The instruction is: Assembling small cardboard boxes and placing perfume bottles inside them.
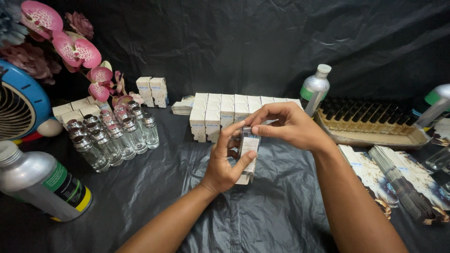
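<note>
My left hand [224, 164] grips a small clear glass bottle [248, 146] with a white label, held upright over a small white carton whose bottom edge shows below the palm. My right hand [286, 125] comes in from the right, and its thumb and fingertips pinch the silver top of the same bottle. Both hands hover above black plastic sheeting [262, 211] that covers the table.
Several filled glass bottles [110, 136] stand at the left, white cartons [225, 112] in the middle. A silver can [40, 185] lies at front left. A tray of dark-capped bottles [370, 122] and flat cartons [398, 180] are at right. A fan [18, 107] and orchids [75, 49] sit far left.
</note>
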